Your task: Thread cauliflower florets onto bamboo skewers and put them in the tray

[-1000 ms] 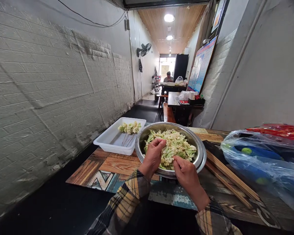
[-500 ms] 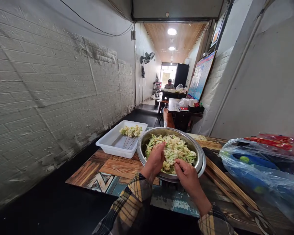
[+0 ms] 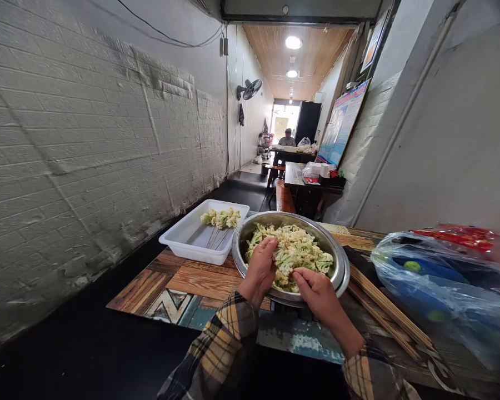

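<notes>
A steel bowl (image 3: 342,261) full of cut cauliflower (image 3: 302,244) stands on the wood-patterned table in front of me. My left hand (image 3: 260,268) is over the bowl's near left side, thumb up and fingers curled; what it holds is hidden behind the palm. Opposite it, my right hand (image 3: 315,290) crosses the near rim, with thumb and forefinger pinched at a small cauliflower floret (image 3: 289,273). Left of the bowl, a white plastic tray (image 3: 183,244) contains several skewered cauliflower pieces (image 3: 221,218), their thin sticks pointing toward me.
Bundled bamboo skewers (image 3: 391,305) lie right of the bowl, with scissors (image 3: 439,375) at their near end. A clear plastic bag (image 3: 437,289) with blue and green contents fills the table's right side, beside red packaging (image 3: 458,236). A person (image 3: 287,139) sits far back.
The view has shifted slightly. Both hands stay over the near side of the bowl, and the right fingertips have moved slightly left and up, closer to the left hand.
</notes>
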The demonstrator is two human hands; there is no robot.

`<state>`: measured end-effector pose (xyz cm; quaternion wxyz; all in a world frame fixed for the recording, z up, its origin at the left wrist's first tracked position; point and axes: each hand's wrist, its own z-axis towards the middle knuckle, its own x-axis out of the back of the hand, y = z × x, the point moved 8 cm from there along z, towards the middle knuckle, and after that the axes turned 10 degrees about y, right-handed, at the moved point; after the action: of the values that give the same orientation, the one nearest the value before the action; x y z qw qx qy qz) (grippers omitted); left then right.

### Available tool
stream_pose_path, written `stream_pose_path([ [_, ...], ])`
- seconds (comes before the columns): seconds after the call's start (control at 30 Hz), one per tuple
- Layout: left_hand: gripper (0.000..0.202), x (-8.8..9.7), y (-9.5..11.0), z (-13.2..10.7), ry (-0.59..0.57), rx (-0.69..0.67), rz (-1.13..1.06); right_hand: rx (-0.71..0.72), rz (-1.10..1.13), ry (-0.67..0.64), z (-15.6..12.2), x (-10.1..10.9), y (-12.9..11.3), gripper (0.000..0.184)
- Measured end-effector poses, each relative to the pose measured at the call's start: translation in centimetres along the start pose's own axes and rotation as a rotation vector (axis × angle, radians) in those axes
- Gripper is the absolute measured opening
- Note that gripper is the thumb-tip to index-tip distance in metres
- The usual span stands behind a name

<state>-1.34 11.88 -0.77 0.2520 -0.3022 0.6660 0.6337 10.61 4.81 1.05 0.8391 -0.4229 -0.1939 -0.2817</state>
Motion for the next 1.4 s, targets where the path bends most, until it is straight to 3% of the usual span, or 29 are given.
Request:
stream_pose_path([
  [0.37,0.022,-0.7,-0.3,-0.2,-0.016,0.026,0.044,0.031,-0.176,0.185,-0.8,0.0,-0.5,0.037],
  [0.97,0.021,-1.2,-0.6,-0.9,-0.052,0.056,0.052,0.087,-0.225,0.186,-1.1,-0.5,-0.5,0.037],
  [1.23,0.020,-1.4,-0.4,-1.0,-0.074,0.056,0.069,0.017,-0.146,0.153,-0.9,-0.7,0.3,0.037],
  [1.4,0.015,-0.7,-0.3,-0.8,-0.005,0.136,0.008,-0.019,-0.073,0.103,-0.7,-0.6,0.5,0.035],
])
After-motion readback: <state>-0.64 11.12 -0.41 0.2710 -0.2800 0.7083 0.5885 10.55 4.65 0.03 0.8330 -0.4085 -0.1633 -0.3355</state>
